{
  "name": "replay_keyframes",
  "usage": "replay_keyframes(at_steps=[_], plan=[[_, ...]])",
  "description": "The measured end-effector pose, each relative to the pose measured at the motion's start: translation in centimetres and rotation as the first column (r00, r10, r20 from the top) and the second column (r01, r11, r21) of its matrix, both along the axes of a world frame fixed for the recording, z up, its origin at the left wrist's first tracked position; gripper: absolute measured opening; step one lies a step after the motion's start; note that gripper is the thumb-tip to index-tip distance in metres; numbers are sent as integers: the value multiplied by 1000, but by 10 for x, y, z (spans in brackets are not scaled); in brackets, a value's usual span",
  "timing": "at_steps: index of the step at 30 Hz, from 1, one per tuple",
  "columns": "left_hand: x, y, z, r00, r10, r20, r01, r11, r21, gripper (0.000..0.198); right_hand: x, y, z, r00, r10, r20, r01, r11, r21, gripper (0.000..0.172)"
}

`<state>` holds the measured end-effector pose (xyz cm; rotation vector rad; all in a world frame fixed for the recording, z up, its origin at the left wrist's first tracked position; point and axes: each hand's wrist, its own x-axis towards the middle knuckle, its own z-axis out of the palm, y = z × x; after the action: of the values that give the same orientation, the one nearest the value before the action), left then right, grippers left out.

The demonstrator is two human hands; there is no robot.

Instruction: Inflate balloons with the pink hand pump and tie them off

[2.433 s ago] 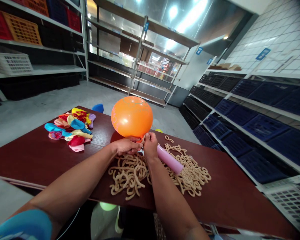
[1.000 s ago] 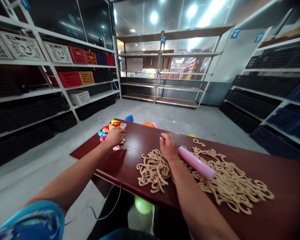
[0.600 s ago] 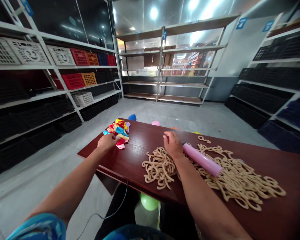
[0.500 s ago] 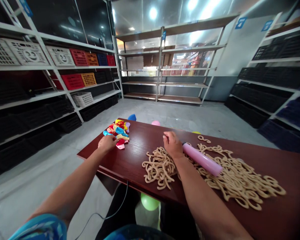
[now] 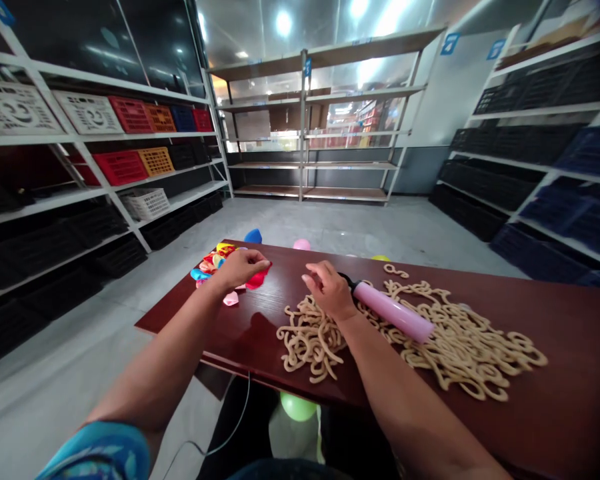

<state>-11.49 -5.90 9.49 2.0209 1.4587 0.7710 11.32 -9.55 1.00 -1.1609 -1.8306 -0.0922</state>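
A limp red balloon (image 5: 258, 277) hangs from the pinched fingers of my left hand (image 5: 243, 267), held above the table. Behind and left of that hand lies a pile of uninflated balloons (image 5: 200, 274) in several colours, partly covered by it. My right hand (image 5: 329, 287) hovers with fingers curled and apart, nothing visible in them. Just to its right lies a pink balloon pump (image 5: 394, 311) with a black end, resting on beige S-shaped and curled pieces (image 5: 473, 347). A smaller heap of the same pieces (image 5: 310, 337) sits below my right hand.
The dark red table (image 5: 555, 320) spans the front. Inflated balloons lie on the floor: a blue one (image 5: 253, 236), a pink one (image 5: 301, 245) and a green one (image 5: 299, 406) under the table. A cable (image 5: 230, 433) hangs by my legs. Shelves with crates (image 5: 130, 113) line the sides.
My left hand has lifted from the balloon pile and moved right, carrying a red balloon. My right hand has shifted slightly left, its fingers opening. The view has turned a little right.
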Motion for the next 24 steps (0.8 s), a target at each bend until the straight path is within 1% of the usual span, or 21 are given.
replay_keyframes(at_steps=[2, 4, 6, 7, 9, 11, 12, 13, 14, 15, 17, 18, 19, 20, 22, 24], plan=[[25, 11, -14, 993, -113, 27, 114, 993, -35, 28, 0, 0, -1, 999, 40, -9, -40, 999, -32, 33], [49, 20, -27, 976, -207, 67, 212, 974, -76, 27, 2, 2, -2, 999, 43, -11, -44, 996, -76, 41], [69, 25, -37, 950, -278, 144, 296, 947, -125, 27, 6, 6, -5, 999, 41, -12, -42, 994, -103, 44], [77, 26, -41, 937, -293, 190, 322, 935, -150, 27, 8, 8, -6, 999, 41, -15, -43, 993, -106, 43], [89, 27, -46, 916, -262, 303, 331, 921, -206, 32, 12, 13, -9, 999, 26, -33, -29, 994, -103, 35], [95, 27, -53, 875, -141, 464, 301, 909, -290, 39, 16, 17, -12, 998, -18, -62, 12, 995, -99, 24], [96, 27, -57, 837, -61, 543, 295, 887, -355, 43, 18, 19, -14, 996, -46, -79, 38, 995, -97, 20], [97, 26, -61, 796, 14, 605, 315, 844, -434, 48, 20, 20, -15, 992, -74, -100, 65, 994, -91, 17], [97, 26, -65, 766, 66, 640, 364, 775, -516, 53, 21, 21, -15, 988, -96, -122, 86, 993, -82, 15], [96, 25, -69, 751, 90, 654, 430, 685, -588, 58, 22, 21, -15, 983, -115, -144, 106, 992, -69, 14], [96, 22, -76, 741, 62, 669, 561, 491, -666, 68, 22, 19, -12, 971, -152, -185, 146, 988, -44, 15], [97, 19, -78, 726, 39, 687, 611, 422, -670, 72, 21, 17, -10, 966, -164, -198, 160, 986, -35, 15], [99, 17, -79, 704, 33, 709, 647, 381, -661, 77, 20, 15, -8, 965, -171, -200, 169, 985, -27, 16], [101, 14, -79, 677, 46, 734, 672, 367, -643, 81, 18, 13, -6, 967, -174, -188, 173, 985, -22, 16], [106, 8, -77, 620, 100, 778, 704, 368, -608, 87, 15, 9, -2, 979, -168, -119, 167, 986, -15, 15], [111, 4, -75, 556, 167, 814, 722, 387, -573, 87, 11, 7, -1, 989, -149, -8, 149, 989, -6, 13]])
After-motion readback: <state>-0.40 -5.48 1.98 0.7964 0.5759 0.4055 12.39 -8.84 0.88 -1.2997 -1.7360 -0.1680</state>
